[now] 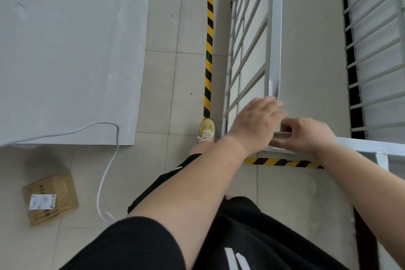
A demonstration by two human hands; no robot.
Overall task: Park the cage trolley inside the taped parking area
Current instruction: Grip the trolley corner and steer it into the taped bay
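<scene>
The white metal cage trolley [275, 35] stands over the floor area outlined by yellow-and-black striped tape [209, 50]; the tape runs along its left side, turns at the far corner, and another strip [282, 162] lies below its near edge. My left hand [255, 124] lies over the trolley's near left corner with fingers fairly straight and blurred. My right hand [306, 135] grips the trolley's near top rail, fingers curled round it. A yellow shoe [207, 130] is planted next to the trolley's near left wheel.
A large grey board or table [65, 50] fills the left side. A white cable [105, 173] trails from it across the tiled floor. A brown cardboard parcel [51, 200] lies on the floor at lower left. More white cage bars [377, 61] stand at right.
</scene>
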